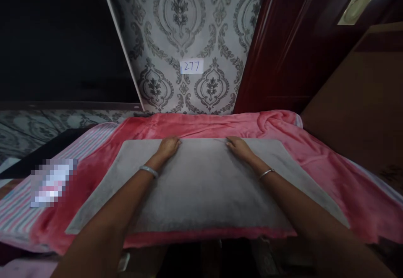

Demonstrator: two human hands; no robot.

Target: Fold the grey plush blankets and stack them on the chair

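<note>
A grey, soft-looking mat with rounded corners lies flat on a pink-red plush blanket. At the mat's far edge, left of its middle, my left hand is closed with curled fingers gripping the edge. My right hand pinches the same far edge, right of the middle. A bracelet sits on each wrist. Both forearms reach across the mat and cover parts of its sides. The fingertips are partly hidden.
Striped cloth shows under the blanket on the left, with a pixelated item on it. A dark screen stands behind at left. Patterned wall, dark red door and a brown cardboard box bound the back and right.
</note>
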